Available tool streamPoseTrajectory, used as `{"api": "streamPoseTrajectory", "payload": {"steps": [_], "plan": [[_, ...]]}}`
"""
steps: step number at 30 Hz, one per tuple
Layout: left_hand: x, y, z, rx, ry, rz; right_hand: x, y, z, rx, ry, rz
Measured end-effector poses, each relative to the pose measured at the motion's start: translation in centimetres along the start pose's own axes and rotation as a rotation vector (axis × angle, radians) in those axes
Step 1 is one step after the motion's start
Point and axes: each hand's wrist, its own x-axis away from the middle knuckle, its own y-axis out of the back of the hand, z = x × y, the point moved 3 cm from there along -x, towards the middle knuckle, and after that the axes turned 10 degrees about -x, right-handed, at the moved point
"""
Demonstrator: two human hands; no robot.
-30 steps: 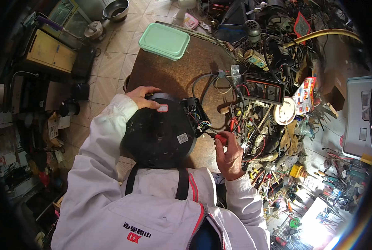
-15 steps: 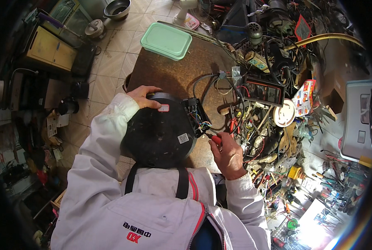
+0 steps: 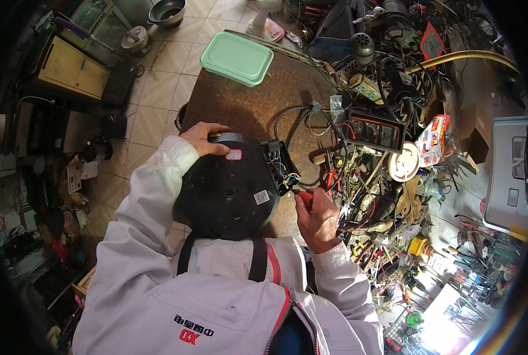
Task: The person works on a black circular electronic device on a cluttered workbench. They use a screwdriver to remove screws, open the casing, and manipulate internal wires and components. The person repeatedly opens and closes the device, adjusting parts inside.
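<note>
So we've got a round black unit at the near end of the counter, close up against the jacket, underside or lid facing us. The left hand has hold of its far-left rim, thumb bent over the face beside a small red-edged label, fingers over the edge.

The right hand is closed around a red-handled tool, and that's the side we'd watch. Just left and a bit far of it is the open wiring box on the unit's right edge, with coloured wires spilling out. The box runs lengthwise far to near, while the tool slants left and far, aimed at its near end. The right hand is clearly the nearer one. We can't quite tell if the tip touches; it's tiny and dark there.

Red-handled pliers lie farther right, and a green lidded box sits far left.
</note>
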Motion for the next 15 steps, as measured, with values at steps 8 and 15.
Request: {"api": "streamPoseTrajectory", "payload": {"steps": [8, 15], "plan": [[-1.0, -0.1, 1.1, 0.055, -0.055, 0.020, 0.0, 0.1, 0.1, 0.012, -0.031, -0.060], [0.3, 0.2, 1.2, 0.054, -0.026, 0.010, 2.1, 5.8, -2.0, -0.259, -0.202, -0.160]]}}
